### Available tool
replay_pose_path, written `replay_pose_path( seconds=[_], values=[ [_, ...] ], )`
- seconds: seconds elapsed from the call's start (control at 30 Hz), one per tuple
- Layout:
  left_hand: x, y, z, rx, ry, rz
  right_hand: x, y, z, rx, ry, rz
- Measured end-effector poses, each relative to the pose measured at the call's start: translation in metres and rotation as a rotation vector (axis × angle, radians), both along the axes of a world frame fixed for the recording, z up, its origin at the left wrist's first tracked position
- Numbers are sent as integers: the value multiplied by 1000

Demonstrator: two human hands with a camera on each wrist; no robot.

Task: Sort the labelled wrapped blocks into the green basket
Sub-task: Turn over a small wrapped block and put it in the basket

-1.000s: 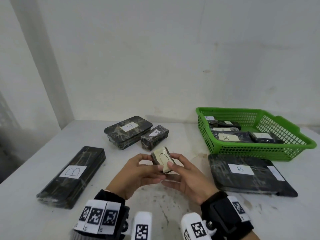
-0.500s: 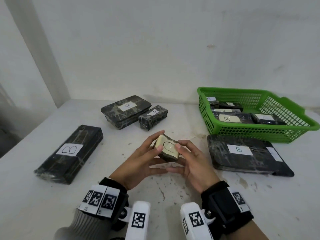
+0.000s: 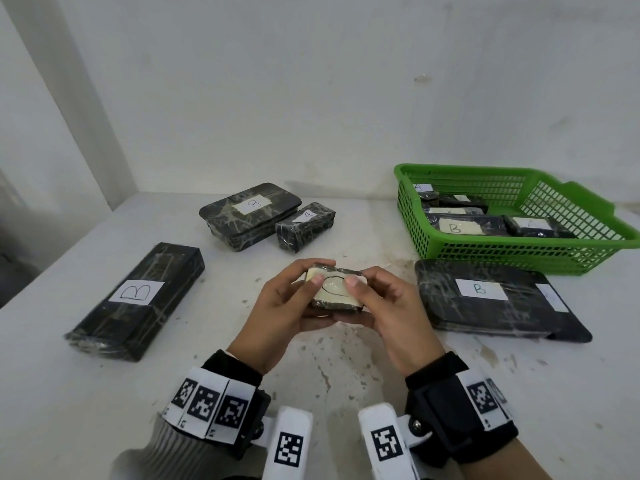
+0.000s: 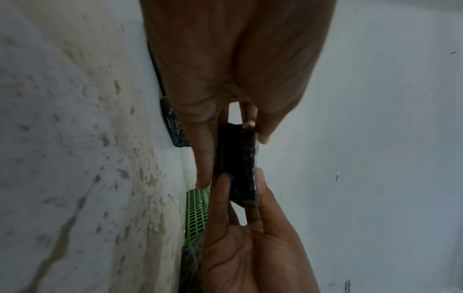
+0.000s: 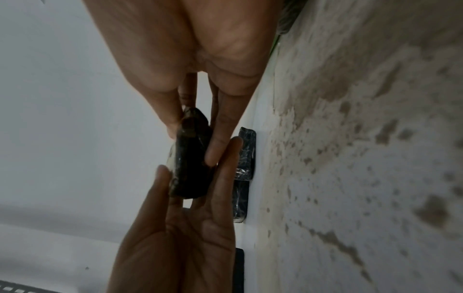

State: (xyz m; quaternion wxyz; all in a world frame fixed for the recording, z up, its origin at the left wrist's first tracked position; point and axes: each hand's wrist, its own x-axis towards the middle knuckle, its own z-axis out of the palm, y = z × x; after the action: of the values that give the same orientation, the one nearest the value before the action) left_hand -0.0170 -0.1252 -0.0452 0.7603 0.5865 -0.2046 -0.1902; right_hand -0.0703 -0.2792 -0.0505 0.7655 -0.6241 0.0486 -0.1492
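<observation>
Two hands hold a small wrapped block [image 3: 335,289] above the middle of a stained white table [image 3: 346,375], its pale label face up. The left hand [image 3: 277,306] pinches the block's left end, thumb on top and fingers beneath; the right hand [image 3: 391,306] grips the right end the same way. In the wrist views the dark block [image 4: 238,164] sits between thumbs and fingers of both hands, clear of the tabletop.

At far right stands the green basket [image 3: 519,251], with several labelled blocks inside, two marked A and B. Just in front of it lies a flat block [image 3: 491,299] marked B. A long block [image 3: 138,299], also marked B, lies at left. At the far centre rest a rounded block [image 3: 249,211] and, touching its right side, a short block [image 3: 304,226]; their labels are too small to read surely.

Both wrists carry black bands with printed square markers.
</observation>
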Motion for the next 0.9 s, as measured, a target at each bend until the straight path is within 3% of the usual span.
replay_pose_path(
  seconds=[0.1, 0.27, 0.47, 0.67, 0.9],
  values=[
    [-1, -1, -1, -2, -12, 48, 1, 3, 1, 19, 7, -22],
    [-3, -1, 1, -12, 27, -45, 1, 1, -1, -12, -20, -93],
    [-1, -1, -3, -6, -31, 31, -1, 4, 2, 11, 5, -22],
    [-2, 1, -1, -50, 51, -100, 2, -5, -5, -79, -31, -71],
    [1, 1, -3, -107, 102, -53, 0, -6, 2, 11, -15, 69]
  ],
)
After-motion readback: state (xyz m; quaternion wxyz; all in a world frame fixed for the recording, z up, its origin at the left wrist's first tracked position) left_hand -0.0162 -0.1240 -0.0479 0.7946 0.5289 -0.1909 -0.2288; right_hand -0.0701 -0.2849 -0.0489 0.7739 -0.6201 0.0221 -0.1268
